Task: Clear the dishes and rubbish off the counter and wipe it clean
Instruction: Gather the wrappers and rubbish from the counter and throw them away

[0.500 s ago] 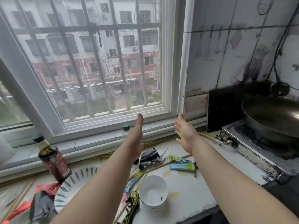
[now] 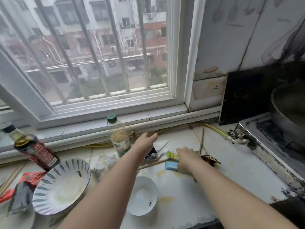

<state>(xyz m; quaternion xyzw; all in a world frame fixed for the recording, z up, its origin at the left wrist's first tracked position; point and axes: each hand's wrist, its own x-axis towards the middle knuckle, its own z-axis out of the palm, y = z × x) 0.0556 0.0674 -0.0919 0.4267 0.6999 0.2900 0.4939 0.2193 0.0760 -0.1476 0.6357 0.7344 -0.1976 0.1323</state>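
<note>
Blue packet (image 2: 170, 166) lies partly hidden beneath the right hand (image 2: 186, 158).

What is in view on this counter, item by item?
patterned bowl: one, white with blue strokes, front left
small bowl: one, white, front centre
clear bottle: one, green cap, by the sill
sauce bottle: one, dark with red label, left
spoon: one, white, beyond the left hand
green wrapper: one, green-yellow, centre
blue wrapper: one, blue, beside it
red wrapper: one, red, far left
chopsticks: several, tan, scattered
hose: one, yellow, along the wall
wok: one, dark, on the stove, right
left hand: open, above the spoon
right hand: at the wrappers, grip unclear
</note>
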